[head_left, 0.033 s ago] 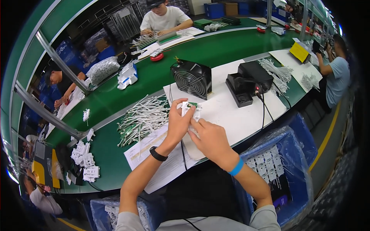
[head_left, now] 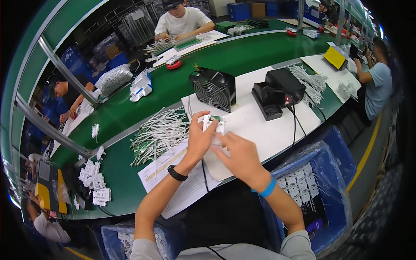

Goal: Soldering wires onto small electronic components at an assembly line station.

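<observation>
My left hand (head_left: 200,138) is closed on a small white plastic housing (head_left: 208,125), thumb across its front. A bit of green circuit board (head_left: 215,118) shows at the housing's top edge. My right hand (head_left: 239,155) is just below and right of the housing, slightly blurred. Its thumb and forefinger are apart, with nothing I can make out between them. Left of my hands lies a heap of white cables (head_left: 160,133) with small green boards among them. Printed sheets (head_left: 173,186) lie under my left forearm.
Beyond my hands stand a black fan (head_left: 213,89) and a black soldering station (head_left: 284,86) with hanging cords. White housings (head_left: 93,180) are piled at the left. Lined blue bins (head_left: 336,203) flank me below the table edge. Other people work around the green bench (head_left: 249,56).
My right thumb and forefinger have parted a little and the hand has shifted slightly. The left hand keeps its hold on the housing. The whole view has shifted slightly.
</observation>
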The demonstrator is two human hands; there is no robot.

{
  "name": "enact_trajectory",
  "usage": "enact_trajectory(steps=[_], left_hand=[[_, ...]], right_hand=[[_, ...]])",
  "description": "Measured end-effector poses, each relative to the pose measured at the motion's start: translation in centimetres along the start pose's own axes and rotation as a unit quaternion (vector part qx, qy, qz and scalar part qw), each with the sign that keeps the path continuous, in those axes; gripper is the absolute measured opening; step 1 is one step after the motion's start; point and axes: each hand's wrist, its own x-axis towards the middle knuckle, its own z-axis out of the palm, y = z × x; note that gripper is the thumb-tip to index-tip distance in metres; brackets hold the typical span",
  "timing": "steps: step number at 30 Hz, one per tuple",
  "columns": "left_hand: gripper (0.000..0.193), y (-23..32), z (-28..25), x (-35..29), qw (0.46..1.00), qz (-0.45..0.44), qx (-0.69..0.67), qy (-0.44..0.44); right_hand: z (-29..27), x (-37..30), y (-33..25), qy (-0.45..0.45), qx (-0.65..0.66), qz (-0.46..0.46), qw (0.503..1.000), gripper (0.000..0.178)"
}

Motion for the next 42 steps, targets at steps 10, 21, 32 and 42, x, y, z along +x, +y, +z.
enact_trajectory(steps=[10, 21, 32, 42], left_hand=[[0.055, -2.0, 1.6, 0.8, 0.950, -0.085, 0.186, -0.238], [0.048, -4.1, 2.2, 3.2, 0.921, 0.090, 0.337, -0.174], [0.045, -5.2, 3.0, 2.8, 0.916, 0.157, 0.348, -0.125], [0.054, -3.3, 1.3, 0.4, 0.872, 0.190, 0.445, -0.077]], right_hand=[[-4.0, 5.3, 16.9, 0.249, 0.072, 0.213, 0.942, 0.028], [-5.1, 6.9, 20.4, 0.176, 0.007, 0.122, 0.977, 0.017], [-3.5, 6.8, 21.1, 0.373, 0.003, 0.073, 0.925, 0.018], [-4.1, 1.6, 17.0, 0.364, 0.241, 0.078, 0.896, 0.018]])
